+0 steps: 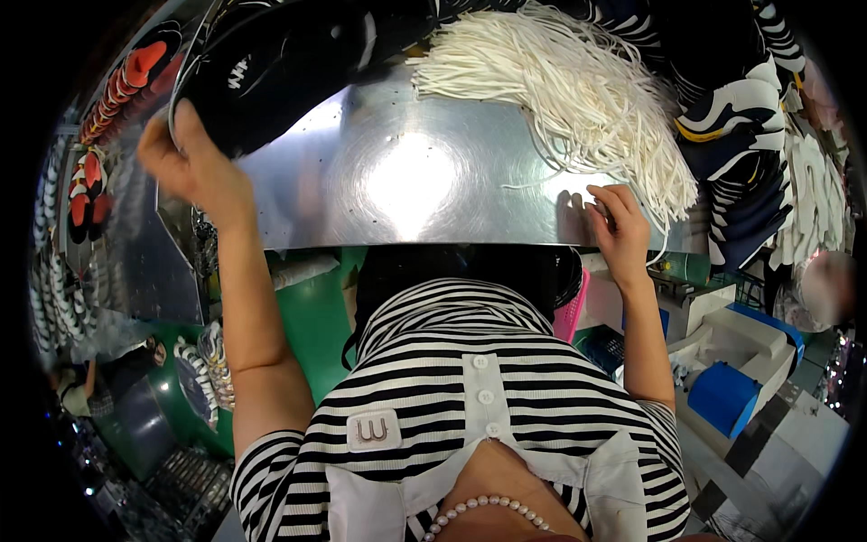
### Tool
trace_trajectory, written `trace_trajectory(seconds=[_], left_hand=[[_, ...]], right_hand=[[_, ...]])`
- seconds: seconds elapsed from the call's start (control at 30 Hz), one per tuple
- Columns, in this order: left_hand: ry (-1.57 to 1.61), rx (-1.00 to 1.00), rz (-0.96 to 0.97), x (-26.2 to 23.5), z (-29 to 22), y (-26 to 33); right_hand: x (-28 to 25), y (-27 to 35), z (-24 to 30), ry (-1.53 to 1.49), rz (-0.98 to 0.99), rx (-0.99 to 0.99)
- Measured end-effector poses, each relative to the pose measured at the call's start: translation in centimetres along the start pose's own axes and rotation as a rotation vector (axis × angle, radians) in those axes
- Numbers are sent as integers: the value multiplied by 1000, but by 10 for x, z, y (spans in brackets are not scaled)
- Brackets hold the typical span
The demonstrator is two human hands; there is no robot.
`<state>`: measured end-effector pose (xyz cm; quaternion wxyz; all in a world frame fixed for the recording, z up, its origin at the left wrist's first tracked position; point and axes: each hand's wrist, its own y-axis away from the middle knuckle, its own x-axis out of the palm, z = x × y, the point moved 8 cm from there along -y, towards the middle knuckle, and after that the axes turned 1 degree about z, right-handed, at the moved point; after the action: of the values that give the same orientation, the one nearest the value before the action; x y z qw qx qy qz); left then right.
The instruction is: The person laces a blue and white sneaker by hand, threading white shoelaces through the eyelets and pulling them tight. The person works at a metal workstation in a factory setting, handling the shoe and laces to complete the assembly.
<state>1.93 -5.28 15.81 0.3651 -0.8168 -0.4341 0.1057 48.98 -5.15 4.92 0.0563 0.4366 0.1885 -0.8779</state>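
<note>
At the far left corner of the metal table [312, 194], my left hand [194, 167] is raised beside a black shoe upper [275, 77] with white stitches. Its thumb points up against the black upper and the fingers bend outward; motion blur hides whether they grip anything. My right hand [621, 221] hovers at the table's near edge on the right. Its fingers are loosely bent and apart, with nothing visible between them. Just beyond it lies a big heap of white shoelaces [578, 99], with a single strand trailing out toward the middle of the table.
Navy and white shoe uppers [745, 172] are stacked past the laces at right. Red and black uppers [126, 77] hang at far left. A machine with a blue cover [722, 397] stands right of me, near a pink basket [571, 307]. Green floor [307, 316] shows below.
</note>
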Motion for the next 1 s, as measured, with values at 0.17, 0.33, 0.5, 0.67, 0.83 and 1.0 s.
trace_trajectory(seconds=[0.17, 0.33, 0.5, 0.67, 0.83, 1.0], left_hand=[[-445, 684, 874, 82, -112, 157], [-390, 429, 1073, 103, -61, 244], [-351, 332, 985, 78, -57, 175], [-652, 444, 953, 60, -40, 103], [-789, 147, 1236, 45, 1, 95], [-799, -788, 1847, 60, 45, 127]], right_hand=[[41, -25, 32, 257, 112, -171], [51, -43, 46, -87, 166, -202], [-3, -48, 194, -1031, 371, -508], [45, -42, 219, -1614, 807, -239], [114, -48, 138, -1355, 519, 512], [142, -54, 103, -1325, 224, 489]])
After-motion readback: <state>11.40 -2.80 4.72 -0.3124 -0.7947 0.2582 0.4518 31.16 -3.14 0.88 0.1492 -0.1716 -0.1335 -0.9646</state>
